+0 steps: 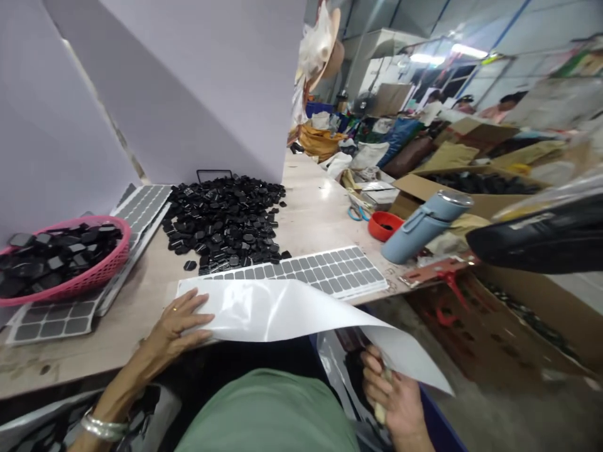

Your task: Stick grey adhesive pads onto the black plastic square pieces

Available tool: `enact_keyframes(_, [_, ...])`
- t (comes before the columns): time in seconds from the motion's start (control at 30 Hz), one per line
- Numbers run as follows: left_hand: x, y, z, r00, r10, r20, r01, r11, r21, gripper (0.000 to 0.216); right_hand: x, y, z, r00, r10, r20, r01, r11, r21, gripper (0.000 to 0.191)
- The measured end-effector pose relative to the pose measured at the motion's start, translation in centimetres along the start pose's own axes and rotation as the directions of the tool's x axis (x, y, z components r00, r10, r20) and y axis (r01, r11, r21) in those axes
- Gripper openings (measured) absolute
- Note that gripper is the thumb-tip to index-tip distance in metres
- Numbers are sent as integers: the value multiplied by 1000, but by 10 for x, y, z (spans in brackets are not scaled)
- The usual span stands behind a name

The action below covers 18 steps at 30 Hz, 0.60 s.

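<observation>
A glossy white sheet [254, 307] stretches along the table's front edge, its right part lifted and curled over. My left hand [181, 323] lies flat on the sheet's left end, fingers spread. Below the curled part, my right hand [389, 389] is closed, its fingers bent at the underside of the sheet. Something pale and stick-like [380, 411] also shows between those fingers; its kind I cannot make out. Just behind the sheet lies a sheet of grey rounded stickers [330, 270]. Beyond it is a heap of small black pieces [226, 220].
At left, a pink basket [125, 242] of black pieces rests on more sticker sheets [66, 320]. To the right stand a blue-grey bottle [424, 226], a red bowl [379, 225] and scissors [358, 213]. Open cardboard boxes [409, 204] sit beyond; people work far back.
</observation>
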<state>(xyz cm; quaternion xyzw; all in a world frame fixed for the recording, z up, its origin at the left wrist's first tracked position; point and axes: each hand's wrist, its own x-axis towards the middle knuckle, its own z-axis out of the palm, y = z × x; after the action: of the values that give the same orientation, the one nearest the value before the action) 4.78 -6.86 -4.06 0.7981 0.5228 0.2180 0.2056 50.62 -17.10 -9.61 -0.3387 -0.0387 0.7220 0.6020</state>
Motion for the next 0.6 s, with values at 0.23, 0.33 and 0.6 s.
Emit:
enact_keyframes(0.23, [-3,-22,4,986,165,-8,-161,973,166,34,-14,-31,-15,987,-93,-133,70,983,-167,17])
enact_keyframes(0.33, [-2,-31,-2,981,188,49,-194,956,220,33,-15,-41,-4,987,-67,-149,29,970,-241,17])
enact_keyframes(0.6, [1,-27,-10,988,105,115,-130,962,239,46,10,-54,9,973,-108,-202,-1,879,-477,13])
